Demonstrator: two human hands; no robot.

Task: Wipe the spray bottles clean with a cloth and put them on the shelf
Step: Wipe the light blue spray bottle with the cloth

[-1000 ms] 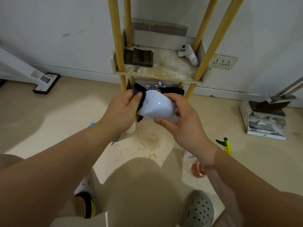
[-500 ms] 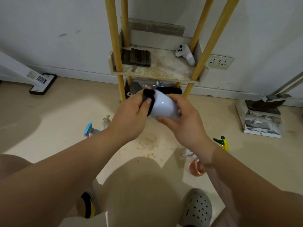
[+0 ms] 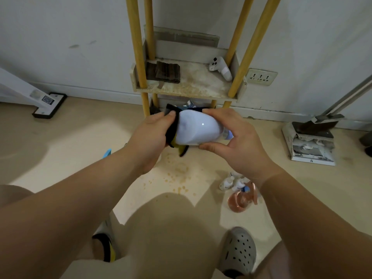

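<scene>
Edges and room: the shelf (image 3: 191, 88) stands at 12 o'clock from your hands, against the wall (image 3: 80, 37). Its raised front lip sits just above and beyond the bottle. Four yellow posts (image 3: 136, 47) fence the board; the gap between the two front ones is wide. On the board, a folded dark cloth (image 3: 166, 72) lies at the left. A white handheld device (image 3: 220, 68) leans in the far right corner, with bare stained board between them. A wall socket (image 3: 261, 77) sits right of the shelf.

The floor (image 3: 70, 141) is open at 9 o'clock out to a stand base (image 3: 49, 105). At 3 o'clock a dustpan (image 3: 313, 127) rests on a box, well apart. At 5 o'clock, under your right forearm, small white bottles (image 3: 231, 182) and a pink bottle (image 3: 240, 201) cluster on the floor. A blue trigger (image 3: 106, 153) peeks out beside your left forearm. Your grey clog (image 3: 238, 251) is at 6 o'clock.

The white spray bottle (image 3: 198, 127) is held in the air in front of the shelf's lower tier, between both hands. Its long axis runs roughly 9 to 3 o'clock, and the right end dips slightly. The wide end is at 9 under the cloth; the narrow bluish end points to about 3.

Left hand (image 3: 153, 135): grip clenched round the dark, yellow-edged cloth (image 3: 173, 128), pressed to the bottle's left end. Right hand (image 3: 235, 137): grip grasping the bottle's narrow end, fingers on top and thumb below.
</scene>
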